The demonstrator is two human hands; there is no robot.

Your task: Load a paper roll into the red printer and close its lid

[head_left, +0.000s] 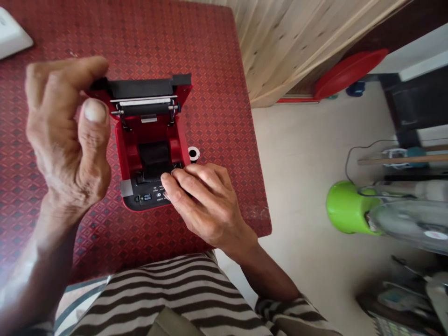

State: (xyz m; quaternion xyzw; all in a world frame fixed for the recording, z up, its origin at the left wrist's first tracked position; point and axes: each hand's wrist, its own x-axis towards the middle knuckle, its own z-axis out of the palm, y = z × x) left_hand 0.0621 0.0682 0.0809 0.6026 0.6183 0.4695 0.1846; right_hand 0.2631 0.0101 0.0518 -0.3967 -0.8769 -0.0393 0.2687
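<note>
A red and black receipt printer [140, 199] sits on the table with its lid [140, 87] raised. Inside the lid are a roller and a white strip; the paper bay [154, 151] below looks dark, with no paper roll visible in it. My left hand [68, 126] pinches the lid's left corner between thumb and fingers. On the printer's right front, my right hand [206, 203] has its fingers pressed together around the corner, by the button panel; the fingertips partly hide that edge. A small white paper roll [193, 154] with a dark core stands just right of the printer.
A red patterned cloth covers the table [224, 60]. A white object [12, 32] lies at its far left corner. Beyond the right edge are a pale curtain [280, 37], a red round item [350, 72], a green bucket [345, 207] and a fan [413, 224] on the floor.
</note>
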